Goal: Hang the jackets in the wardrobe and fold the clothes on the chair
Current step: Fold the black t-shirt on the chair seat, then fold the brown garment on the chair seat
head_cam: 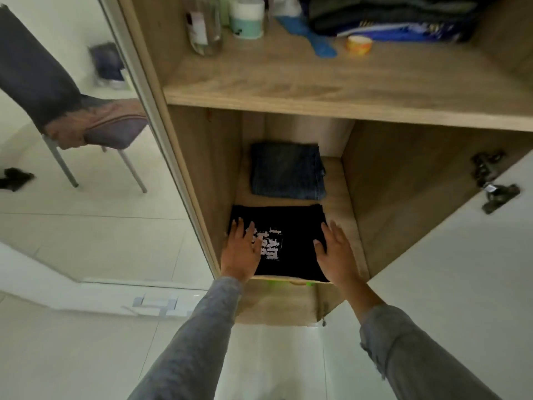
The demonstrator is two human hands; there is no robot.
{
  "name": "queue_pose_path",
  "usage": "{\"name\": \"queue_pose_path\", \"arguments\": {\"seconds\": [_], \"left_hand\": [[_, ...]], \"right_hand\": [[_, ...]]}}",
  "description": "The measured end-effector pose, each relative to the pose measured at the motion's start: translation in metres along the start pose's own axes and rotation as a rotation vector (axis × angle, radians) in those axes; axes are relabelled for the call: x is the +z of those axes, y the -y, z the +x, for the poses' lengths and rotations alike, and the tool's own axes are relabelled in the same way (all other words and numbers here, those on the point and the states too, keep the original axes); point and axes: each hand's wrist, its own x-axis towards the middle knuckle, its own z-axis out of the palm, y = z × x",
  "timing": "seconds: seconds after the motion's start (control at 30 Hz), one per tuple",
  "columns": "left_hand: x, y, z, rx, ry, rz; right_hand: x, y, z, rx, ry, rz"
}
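A folded black T-shirt [291, 243] with a white print lies at the front of the wardrobe's lower shelf [347, 215]. My left hand [240, 249] rests flat on its left part, fingers straight. My right hand [336, 249] lies with straight fingers along its right edge. Behind the T-shirt sits a folded pair of dark blue jeans [287, 171]. The chair [86, 122], dark with a worn seat, appears in the mirror door at the left with nothing on its seat.
The upper shelf [317, 85] holds a clear bottle [203, 24], a white and teal jar [248, 18], a blue cloth [313, 39], a small orange roll [359, 44] and stacked dark clothes [398, 18]. The white wardrobe door [461, 269] stands open at the right. A dark item [14, 177] lies on the floor.
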Motion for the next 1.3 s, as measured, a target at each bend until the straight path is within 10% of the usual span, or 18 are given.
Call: {"name": "queue_pose_path", "arguments": {"seconds": [0.5, 1.3], "left_hand": [[-0.143, 0.027, -0.171, 0.107, -0.139, -0.106], [-0.363, 0.433, -0.706, -0.869, -0.685, -0.058]], "right_hand": [[-0.066, 0.161, -0.148, -0.166, -0.117, 0.106], [0.182, 0.596, -0.545, -1.024, 0.537, 0.229]]}}
